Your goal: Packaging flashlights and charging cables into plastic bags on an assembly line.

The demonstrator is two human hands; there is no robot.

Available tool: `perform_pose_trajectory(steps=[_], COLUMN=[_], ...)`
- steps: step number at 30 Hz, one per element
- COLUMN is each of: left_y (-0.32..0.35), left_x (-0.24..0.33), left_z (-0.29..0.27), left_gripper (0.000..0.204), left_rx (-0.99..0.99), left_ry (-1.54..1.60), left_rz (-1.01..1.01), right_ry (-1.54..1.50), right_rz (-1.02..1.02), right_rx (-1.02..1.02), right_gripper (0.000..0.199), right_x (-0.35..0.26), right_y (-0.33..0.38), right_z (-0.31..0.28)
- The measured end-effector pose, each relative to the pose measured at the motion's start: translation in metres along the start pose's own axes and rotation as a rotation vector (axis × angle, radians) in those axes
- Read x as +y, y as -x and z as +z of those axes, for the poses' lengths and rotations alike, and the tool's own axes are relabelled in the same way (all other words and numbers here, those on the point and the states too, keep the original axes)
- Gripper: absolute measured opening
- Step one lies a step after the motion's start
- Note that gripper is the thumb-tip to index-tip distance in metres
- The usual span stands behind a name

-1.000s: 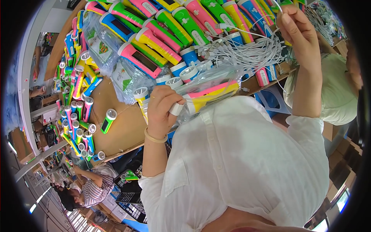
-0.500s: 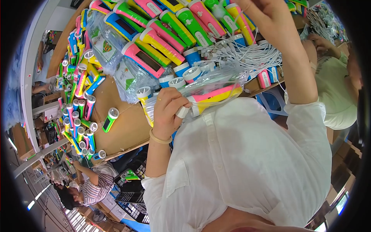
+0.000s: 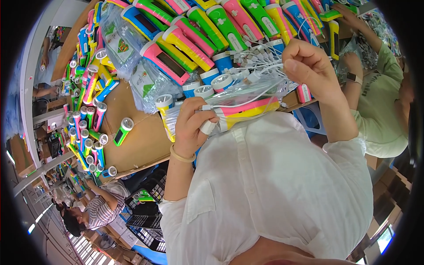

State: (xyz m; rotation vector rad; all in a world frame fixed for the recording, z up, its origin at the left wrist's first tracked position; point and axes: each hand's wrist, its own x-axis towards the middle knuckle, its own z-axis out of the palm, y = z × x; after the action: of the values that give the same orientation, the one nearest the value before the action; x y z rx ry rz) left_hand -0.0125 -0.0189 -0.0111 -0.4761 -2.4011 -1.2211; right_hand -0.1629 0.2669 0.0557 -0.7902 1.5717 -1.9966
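Note:
My left hand (image 3: 192,123) is closed around the end of a clear plastic bag (image 3: 267,95), with a small white piece showing between its fingers. Inside the bag lies a pink and yellow flashlight (image 3: 251,108), close against my shirt. A white cable (image 3: 234,106) stretches over the bag from the left fingertips toward my right hand (image 3: 309,70). That hand is raised with its fingers curled in a pinch on the cable. Just left of the left hand stands a yellow flashlight with a white head (image 3: 164,101), partly hidden.
Rows of colourful flashlights (image 3: 212,31) cover the table's far side, beside a bundle of white cables (image 3: 260,57). Clear bags with printed cards (image 3: 143,84) lie left of them. More flashlights (image 3: 86,128) crowd the left edge. A co-worker in light green (image 3: 380,101) works at the right.
My right hand has come down and nearer from the far flashlights, now with a cable. The cable's end now sits at my left fingers. The co-worker's arms have shifted.

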Motion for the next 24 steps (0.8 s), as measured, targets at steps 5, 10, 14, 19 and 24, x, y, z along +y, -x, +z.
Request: perform_pose_trajectory(steps=[5,10,14,19,24], left_y=[0.003,0.003,0.002,0.011,0.034], left_x=[-0.002,-0.003,0.002,0.016,0.016], left_z=[-0.001,-0.003,-0.007,-0.007,-0.017], left_gripper=[0.026,0.024,0.026,0.027,0.03], left_rx=[0.0,-0.004,-0.032,0.074,0.115], left_ry=[0.02,0.017,0.034,-0.015,-0.109], left_rz=[0.015,0.021,-0.009,-0.157,-0.251], right_ry=[0.51,0.61,0.868,1.034,0.783], right_rz=[0.047,0.039,-0.215,-0.141,-0.096], right_rx=[-0.054,-0.146,-0.284,-0.359,-0.564], right_gripper=[0.011,0.01,0.01,0.015,0.017], right_x=[-0.006,-0.014,0.006,0.03,0.038], right_y=[0.012,0.014,0.004,-0.013,-0.026], right_z=[-0.008,0.008,0.027,0.047,0.06])
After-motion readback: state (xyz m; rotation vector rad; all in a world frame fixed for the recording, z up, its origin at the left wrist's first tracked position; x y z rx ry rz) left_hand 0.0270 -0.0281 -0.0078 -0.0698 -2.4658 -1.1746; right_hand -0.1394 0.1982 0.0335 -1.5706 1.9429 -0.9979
